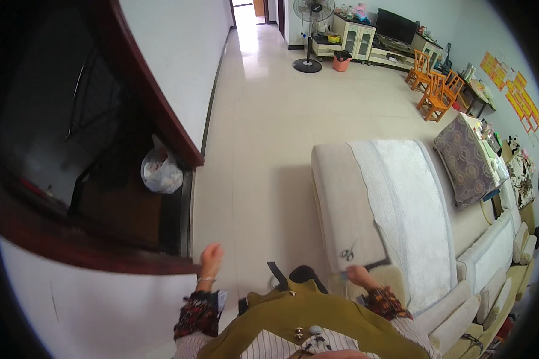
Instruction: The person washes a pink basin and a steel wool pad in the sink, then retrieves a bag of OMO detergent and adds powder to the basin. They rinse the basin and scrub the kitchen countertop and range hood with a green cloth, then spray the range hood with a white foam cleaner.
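My left hand point(212, 259) is raised at the dark red door frame, beside the tiled floor. Its fingers look curled in, and I see nothing in them. My right hand point(362, 276) is low beside the near end of a beige sofa chaise point(339, 193). A small pale blur shows at its fingertips; whether the hand grips it I cannot tell. Just above that hand, a pair of scissors point(348, 255) lies on the chaise seat. A white fringed cover point(408, 193) is spread over the right part of the chaise.
At left, a white plastic bag point(162, 172) sits inside the doorway edged by the dark red frame point(161, 94). A cloth-draped table point(465, 159) stands right of the chaise. Farther off are wooden chairs point(433, 96), a salmon bin point(341, 61) and a standing fan point(308, 45).
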`<action>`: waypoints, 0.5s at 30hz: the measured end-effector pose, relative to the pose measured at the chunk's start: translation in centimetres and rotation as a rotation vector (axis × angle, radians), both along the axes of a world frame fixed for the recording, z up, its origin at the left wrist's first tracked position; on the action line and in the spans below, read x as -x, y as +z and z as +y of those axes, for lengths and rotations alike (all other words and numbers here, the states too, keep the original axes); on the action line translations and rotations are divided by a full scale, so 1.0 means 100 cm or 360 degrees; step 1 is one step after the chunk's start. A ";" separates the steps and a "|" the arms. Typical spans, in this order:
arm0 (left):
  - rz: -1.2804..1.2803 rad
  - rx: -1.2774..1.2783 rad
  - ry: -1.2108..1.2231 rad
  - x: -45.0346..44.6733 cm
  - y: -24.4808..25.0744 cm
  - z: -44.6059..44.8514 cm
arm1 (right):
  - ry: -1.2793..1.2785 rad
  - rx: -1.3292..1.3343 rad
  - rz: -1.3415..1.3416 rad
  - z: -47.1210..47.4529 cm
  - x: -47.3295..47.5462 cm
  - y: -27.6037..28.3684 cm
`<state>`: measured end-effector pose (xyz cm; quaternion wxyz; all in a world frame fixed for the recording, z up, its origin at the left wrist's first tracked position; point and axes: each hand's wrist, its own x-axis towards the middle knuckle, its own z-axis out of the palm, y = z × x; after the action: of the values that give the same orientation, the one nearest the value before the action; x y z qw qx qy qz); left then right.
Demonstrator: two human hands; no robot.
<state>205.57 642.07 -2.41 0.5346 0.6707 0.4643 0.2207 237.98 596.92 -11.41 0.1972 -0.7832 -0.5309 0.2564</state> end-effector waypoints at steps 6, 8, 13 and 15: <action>-0.0201 -0.0159 -0.0922 -0.322 0.023 0.079 | -0.0756 0.0841 0.0471 -0.023 -0.060 -0.078; -0.0209 -0.0203 -0.1075 -0.391 0.022 0.107 | -0.0615 0.0748 0.0380 0.014 -0.088 -0.116; 0.0166 0.0074 -0.1035 -0.439 -0.005 0.210 | -0.0862 0.0833 0.0905 0.175 -0.246 -0.096; 0.0286 0.0116 -0.0735 -0.437 -0.020 0.264 | -0.0837 0.0356 0.0648 0.259 -0.326 -0.063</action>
<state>249.29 668.49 -4.44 0.5513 0.7562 0.3522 0.0152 270.54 622.86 -17.67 0.2713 -0.8427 -0.2294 0.4044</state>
